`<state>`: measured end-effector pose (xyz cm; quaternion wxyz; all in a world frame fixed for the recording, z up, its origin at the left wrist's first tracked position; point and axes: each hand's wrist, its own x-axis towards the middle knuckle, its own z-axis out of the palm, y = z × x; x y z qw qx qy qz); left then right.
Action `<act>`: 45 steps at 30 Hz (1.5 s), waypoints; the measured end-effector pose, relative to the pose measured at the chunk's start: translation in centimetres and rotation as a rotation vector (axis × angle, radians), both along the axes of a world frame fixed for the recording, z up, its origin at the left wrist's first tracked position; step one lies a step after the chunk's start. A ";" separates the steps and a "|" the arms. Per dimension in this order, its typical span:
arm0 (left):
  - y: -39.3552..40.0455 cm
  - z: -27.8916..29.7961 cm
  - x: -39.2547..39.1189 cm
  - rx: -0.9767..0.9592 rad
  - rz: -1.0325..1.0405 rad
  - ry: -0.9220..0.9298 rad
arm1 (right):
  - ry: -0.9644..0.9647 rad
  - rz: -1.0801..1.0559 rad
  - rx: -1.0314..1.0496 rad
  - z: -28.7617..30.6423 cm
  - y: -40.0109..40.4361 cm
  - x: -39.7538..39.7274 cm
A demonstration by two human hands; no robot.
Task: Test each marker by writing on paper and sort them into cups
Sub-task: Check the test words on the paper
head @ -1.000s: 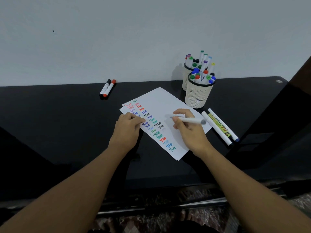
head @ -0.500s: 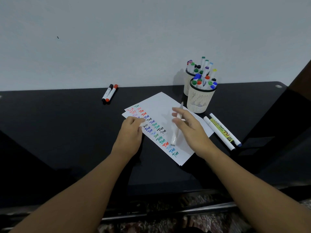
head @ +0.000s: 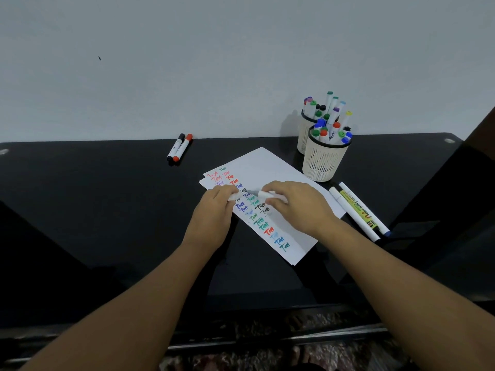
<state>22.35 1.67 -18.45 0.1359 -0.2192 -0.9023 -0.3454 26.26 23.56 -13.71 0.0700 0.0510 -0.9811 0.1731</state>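
A white paper sheet point(head: 267, 167) with rows of coloured test scribbles lies on the black table point(head: 107, 210). Over it, my right hand point(head: 300, 207) grips a white marker point(head: 265, 195) with its dark tip bare and pointing left. My left hand point(head: 214, 218) pinches a small white cap point(head: 232, 197) just left of that tip, a short gap apart. Two cream mesh cups stand at the back right, the front cup point(head: 324, 164) and the rear cup point(head: 303, 140), both full of markers with coloured caps.
Two long markers point(head: 359, 214) lie side by side to the right of the paper. A black-capped and a red-capped marker point(head: 179, 147) lie together at the back near the wall. A dark panel rises at the right edge.
My right hand lifted the marker off the paper and turned it so the tip points left. My left hand left the paper and came up to the tip with the cap.
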 end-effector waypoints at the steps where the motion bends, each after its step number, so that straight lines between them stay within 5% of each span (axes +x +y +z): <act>1: 0.0 0.0 0.1 -0.003 -0.005 0.012 | 0.003 0.003 0.022 0.0 0.0 -0.1; 11: 0.0 0.1 0.2 -0.017 -0.069 0.023 | -0.019 0.106 0.091 -0.1 -0.1 -0.7; 19: 0.0 0.7 1.3 0.102 -0.082 -0.139 | -0.103 0.282 0.122 0.0 -1.0 -0.4; 30: -0.1 0.3 1.3 0.206 -0.107 -0.172 | -0.041 0.261 0.073 -0.5 -1.6 -0.5; 38: 0.1 -0.6 -0.1 -0.103 0.064 0.064 | 0.001 0.146 -0.099 -0.8 -1.4 -0.5; 45: 0.3 -1.4 -0.7 -0.090 0.082 0.010 | -0.008 0.185 -0.182 -0.3 -1.7 -1.0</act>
